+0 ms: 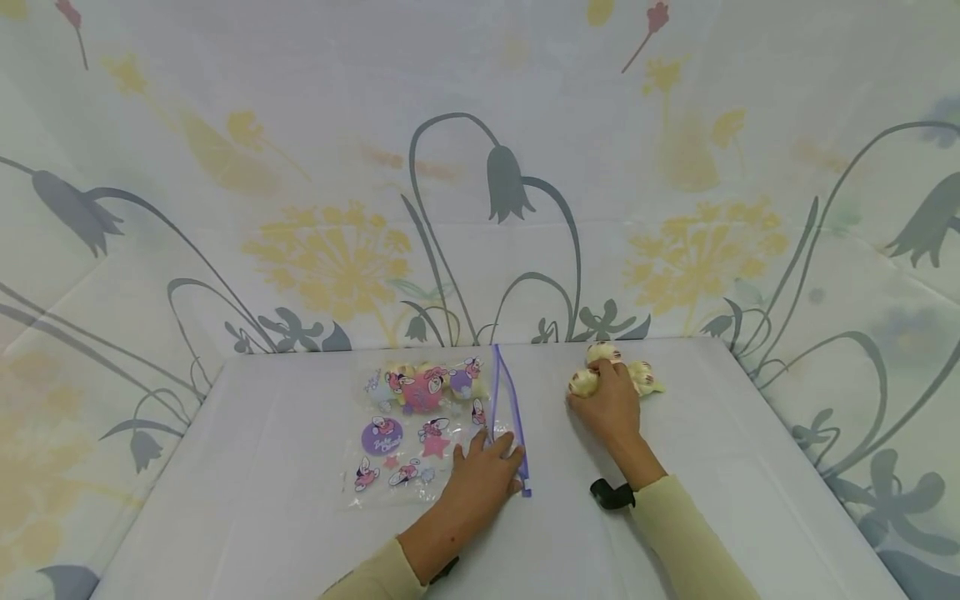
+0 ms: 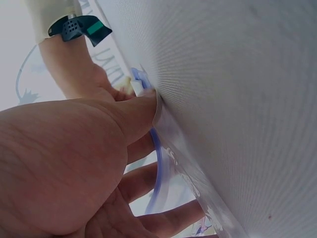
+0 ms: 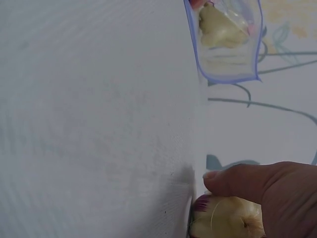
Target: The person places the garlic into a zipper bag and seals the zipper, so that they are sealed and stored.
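A clear zip bag (image 1: 401, 492) with purple and pink cartoon prints lies flat on the left, its purple-edged mouth facing right. Several pale yellow rounded pieces show through its far part. My left hand (image 1: 480, 475) rests on the bag beside the mouth, fingers spread; in the left wrist view the thumb (image 2: 141, 111) is at the bag's edge. To the right, my right hand (image 1: 611, 408) has its fingers curled over a cluster of pale yellow round pieces (image 1: 645, 377) with reddish-purple marks. The right wrist view has the thumb alongside one shiny piece (image 3: 225, 218); the other fingers are hidden there.
A white-covered table (image 1: 247, 500) lies under everything. Behind it and at both sides hangs a flower-printed curtain (image 1: 480, 275), meeting the table's far edge close past the bag and the yellow pieces. A black strap piece (image 1: 611, 494) sits at the right wrist.
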`<state>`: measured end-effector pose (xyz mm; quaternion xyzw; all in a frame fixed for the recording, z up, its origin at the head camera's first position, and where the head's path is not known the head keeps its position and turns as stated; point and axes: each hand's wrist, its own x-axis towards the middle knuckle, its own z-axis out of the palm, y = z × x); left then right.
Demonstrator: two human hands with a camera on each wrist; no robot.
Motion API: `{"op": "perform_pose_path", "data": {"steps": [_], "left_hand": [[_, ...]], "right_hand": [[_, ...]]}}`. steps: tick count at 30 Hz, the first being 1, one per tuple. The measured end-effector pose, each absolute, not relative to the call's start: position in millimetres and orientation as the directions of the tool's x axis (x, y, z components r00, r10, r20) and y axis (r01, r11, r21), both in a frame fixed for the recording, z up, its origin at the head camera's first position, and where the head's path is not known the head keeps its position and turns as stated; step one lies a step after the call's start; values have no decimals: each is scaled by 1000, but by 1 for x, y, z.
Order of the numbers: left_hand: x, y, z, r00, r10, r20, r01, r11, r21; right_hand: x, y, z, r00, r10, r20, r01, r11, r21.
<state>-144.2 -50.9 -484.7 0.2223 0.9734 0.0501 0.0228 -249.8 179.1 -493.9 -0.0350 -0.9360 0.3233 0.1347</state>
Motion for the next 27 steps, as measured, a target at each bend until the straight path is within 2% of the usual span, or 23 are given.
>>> {"op": "perform_pose_path", "data": {"steps": [13,27], "left_hand": [[-144,-51,-482,-900,436,-17,433,896,101],[-143,-51,-483,-899,438,-1,436,895,94]], "right_hand": [[-250,178,-494,-958,164,234,-19,781,-624],[-246,176,-476,-959,144,243,-54,752,-657]]}}
